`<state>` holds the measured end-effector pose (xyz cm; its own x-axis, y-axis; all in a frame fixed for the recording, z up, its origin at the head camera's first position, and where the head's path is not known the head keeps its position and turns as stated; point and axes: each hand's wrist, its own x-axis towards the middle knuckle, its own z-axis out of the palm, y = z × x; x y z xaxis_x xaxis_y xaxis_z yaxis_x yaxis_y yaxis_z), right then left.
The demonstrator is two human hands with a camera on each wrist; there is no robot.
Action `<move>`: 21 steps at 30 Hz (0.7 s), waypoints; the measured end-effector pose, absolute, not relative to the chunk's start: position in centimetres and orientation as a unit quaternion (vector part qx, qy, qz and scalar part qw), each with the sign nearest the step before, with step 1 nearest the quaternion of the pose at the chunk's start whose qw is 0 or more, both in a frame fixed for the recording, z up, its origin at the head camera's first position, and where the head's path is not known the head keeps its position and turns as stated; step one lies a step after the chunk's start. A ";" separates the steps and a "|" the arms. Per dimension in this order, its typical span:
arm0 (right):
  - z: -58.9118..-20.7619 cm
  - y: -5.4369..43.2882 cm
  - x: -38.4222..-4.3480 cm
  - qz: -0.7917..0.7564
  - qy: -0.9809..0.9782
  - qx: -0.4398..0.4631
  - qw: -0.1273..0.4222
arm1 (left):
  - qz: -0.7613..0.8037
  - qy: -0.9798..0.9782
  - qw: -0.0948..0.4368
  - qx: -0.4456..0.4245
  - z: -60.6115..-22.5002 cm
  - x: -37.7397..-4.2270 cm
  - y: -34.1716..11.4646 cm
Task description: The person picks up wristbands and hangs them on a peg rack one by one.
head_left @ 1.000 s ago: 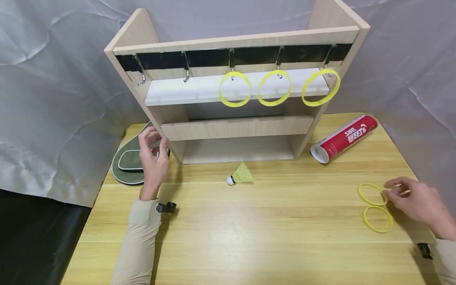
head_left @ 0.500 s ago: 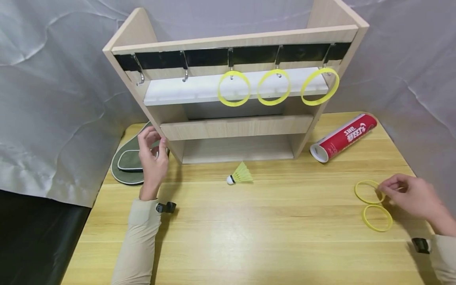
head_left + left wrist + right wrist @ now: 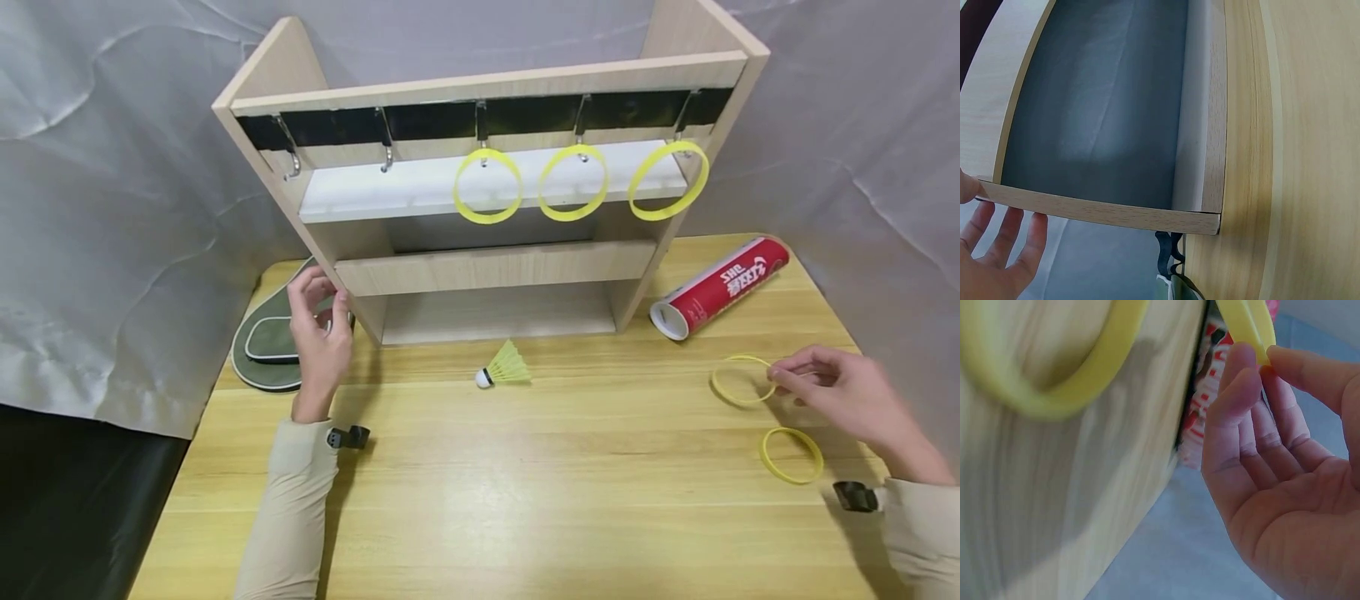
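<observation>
My left hand (image 3: 321, 346) grips the left side panel of a wooden shelf rack (image 3: 495, 273), thumb on one face and fingers behind it, as the left wrist view shows. At the table's right, my right hand (image 3: 843, 396) pinches a yellow ring (image 3: 714, 388) by its near edge, between thumb and fingertips. This ring is tilted above the tabletop. Another yellow ring (image 3: 767, 461) lies flat just below it. Several metal hooks (image 3: 387, 154) line the rack's black strip. Yellow rings (image 3: 487, 219) hang from the middle hook and the two to its right; the two left hooks are bare.
A yellow shuttlecock (image 3: 508, 365) lies in front of the rack. On the right, a red shuttlecock tube (image 3: 720, 287) lies on its side. A green racket case (image 3: 262, 358) lies partly behind my left hand. Grey cloth (image 3: 847, 125) hangs behind.
My right hand has lifted the upper ring off the table and moved it left and away from me, apart from the lower ring. My left hand keeps its grip on the rack.
</observation>
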<state>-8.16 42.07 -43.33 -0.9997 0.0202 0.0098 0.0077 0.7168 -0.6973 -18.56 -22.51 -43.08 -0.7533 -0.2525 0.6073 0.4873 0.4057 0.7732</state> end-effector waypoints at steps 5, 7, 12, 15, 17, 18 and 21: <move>-42.8 40.4 -8.8 0.369 -0.929 0.000 0.036 | -0.537 -0.767 0.342 -0.083 -43.1 -18.5 -22.6; -42.6 39.8 -9.1 0.370 -0.928 0.010 0.050 | -0.537 -0.767 0.341 -0.084 -43.1 -18.5 -22.6; -41.9 38.5 -9.4 0.378 -0.924 0.023 0.058 | -0.536 -0.766 0.344 -0.086 -43.1 -18.5 -22.7; -41.3 37.7 -9.6 0.379 -0.923 0.024 0.060 | -0.535 -0.765 0.347 -0.088 -43.1 -18.6 -22.7; -40.9 37.2 -9.7 0.378 -0.924 0.026 0.062 | -0.534 -0.765 0.348 -0.089 -43.1 -18.7 -22.7; -40.7 36.9 -9.8 0.376 -0.924 0.027 0.063 | -0.534 -0.765 0.348 -0.090 -43.2 -18.7 -22.7; -40.0 35.9 -10.0 0.369 -0.926 0.034 0.066 | -0.534 -0.765 0.350 -0.089 -43.3 -18.8 -22.7</move>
<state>-9.96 35.92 -40.03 -0.9891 -0.0140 0.1466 -0.1110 0.7252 -0.6796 -18.77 -22.73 -43.26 -0.7397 -0.2370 0.6298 0.5097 0.4137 0.7544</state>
